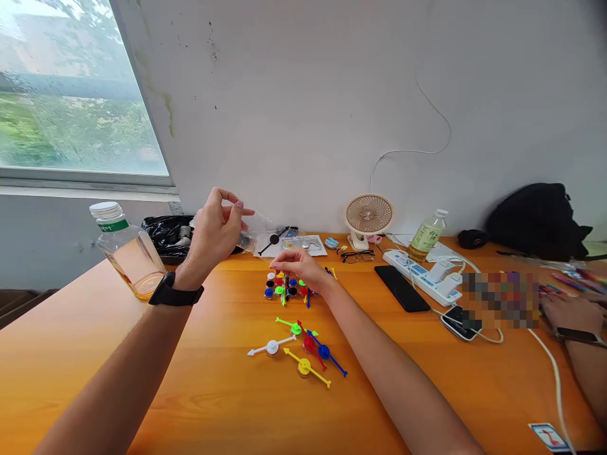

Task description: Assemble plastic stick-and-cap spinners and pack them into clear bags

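Orange wooden worktop (pixel 213 392) first, then our hands: left hand (pixel 215 230) is up in the air pinching a clear plastic bag (pixel 258 229), right hand (pixel 301 268) is down with fingers curled over the cluster of coloured spinner pieces (pixel 284 287). More spinners (pixel 298 347) lie nearer us.

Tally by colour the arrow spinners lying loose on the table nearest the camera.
Green spinner: 1
White spinner: 1
Red spinner: 1
Blue spinner: 1
Yellow spinner: 1
Total: 5
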`<state>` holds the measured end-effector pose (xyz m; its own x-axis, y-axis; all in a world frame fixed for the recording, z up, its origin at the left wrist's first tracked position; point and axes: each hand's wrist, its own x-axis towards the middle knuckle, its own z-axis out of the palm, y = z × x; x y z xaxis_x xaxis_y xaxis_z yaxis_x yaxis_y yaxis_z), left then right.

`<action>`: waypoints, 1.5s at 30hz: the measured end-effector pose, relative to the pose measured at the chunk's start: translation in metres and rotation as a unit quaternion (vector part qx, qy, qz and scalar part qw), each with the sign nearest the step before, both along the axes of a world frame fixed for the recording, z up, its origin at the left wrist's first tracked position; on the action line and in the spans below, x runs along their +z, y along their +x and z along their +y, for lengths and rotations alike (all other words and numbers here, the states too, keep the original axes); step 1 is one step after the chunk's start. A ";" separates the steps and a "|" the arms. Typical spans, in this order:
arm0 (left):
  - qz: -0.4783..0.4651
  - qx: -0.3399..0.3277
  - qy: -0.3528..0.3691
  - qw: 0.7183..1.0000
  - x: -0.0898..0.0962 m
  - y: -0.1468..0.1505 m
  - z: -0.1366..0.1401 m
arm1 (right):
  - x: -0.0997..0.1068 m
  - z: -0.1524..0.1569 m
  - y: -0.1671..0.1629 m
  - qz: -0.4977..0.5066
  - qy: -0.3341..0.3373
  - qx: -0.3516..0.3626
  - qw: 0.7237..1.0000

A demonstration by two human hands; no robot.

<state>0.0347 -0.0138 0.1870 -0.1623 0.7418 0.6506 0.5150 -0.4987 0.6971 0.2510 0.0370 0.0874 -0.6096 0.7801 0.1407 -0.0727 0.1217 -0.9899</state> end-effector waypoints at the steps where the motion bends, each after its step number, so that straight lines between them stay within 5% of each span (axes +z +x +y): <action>1: 0.000 -0.004 -0.001 1.000 0.001 -0.001 -0.001 | 0.001 0.000 0.001 -0.013 0.010 0.018 1.000; 4: 0.029 -0.070 -0.024 0.997 0.007 -0.003 -0.006 | 0.006 0.008 0.013 -0.076 0.055 0.041 0.995; 9: 0.120 -0.248 -0.092 0.957 0.016 -0.003 -0.018 | 0.025 0.024 0.044 -0.055 0.118 -0.124 0.984; 11: 0.145 -0.290 -0.095 0.941 0.017 0.001 -0.022 | 0.040 0.018 0.049 0.001 0.137 -0.138 0.981; 16: 0.133 -0.350 -0.102 0.921 0.015 0.014 -0.027 | 0.078 -0.020 0.039 0.047 0.148 -0.029 0.987; 21: 0.082 -0.397 -0.115 0.907 0.013 0.021 -0.032 | 0.092 -0.041 0.034 0.028 0.170 0.065 0.983; 29: 0.160 -0.365 -0.093 0.912 0.009 0.022 -0.027 | 0.102 -0.042 0.045 -0.053 0.259 0.082 0.961; 34: 0.205 -0.338 -0.073 0.916 0.009 0.020 -0.025 | 0.110 -0.052 0.050 -0.123 0.236 0.079 0.961; 45: 0.240 -0.277 -0.004 0.930 0.006 0.021 -0.023 | 0.112 -0.057 0.049 -0.224 0.287 -0.037 0.930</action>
